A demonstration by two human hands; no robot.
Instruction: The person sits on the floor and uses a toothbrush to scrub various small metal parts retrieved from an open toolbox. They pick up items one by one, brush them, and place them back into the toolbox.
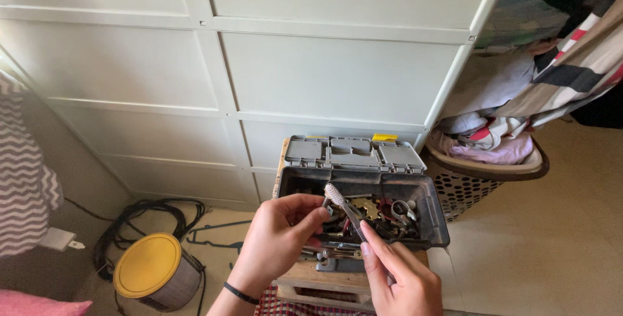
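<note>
An open black toolbox with a grey lid stands on a small wooden stool and is full of mixed metal tools. Over its front edge both hands hold one slim metal tool with a pale ridged grip. My left hand, with a dark band on the wrist, pinches the tool near its grip end. My right hand supports the lower end with thumb and forefinger. Inside the box I see scissors handles and brass-coloured parts.
White panelled cabinet doors fill the background. A woven laundry basket heaped with clothes stands right of the toolbox. On the floor at the left are a can with a yellow lid, coiled black cables and a white plug adapter.
</note>
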